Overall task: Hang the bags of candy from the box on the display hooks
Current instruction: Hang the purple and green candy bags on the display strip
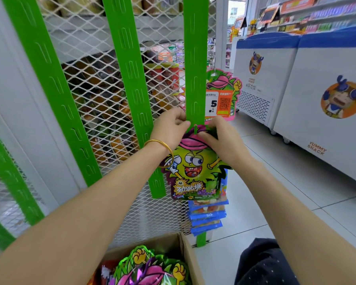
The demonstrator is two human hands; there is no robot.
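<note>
A green and pink cartoon candy bag (193, 163) hangs against the right green display strip (194, 58), its top at a small green hook tab (195, 128). My left hand (170, 128) pinches the bag's top left corner beside the strip. My right hand (220, 138) grips the bag's top right edge. Another bag of the same kind (224, 93) with a price tag hangs higher on the strip's right side. More candy bags (150, 268) lie in the cardboard box (187, 256) at the bottom.
Two more green slotted strips (132, 79) hang on the white mesh panel (95, 58). Blue packets (208, 214) hang low on the right strip. White chest freezers (308, 87) stand to the right across a tiled floor. My dark-clothed knee (263, 264) is by the box.
</note>
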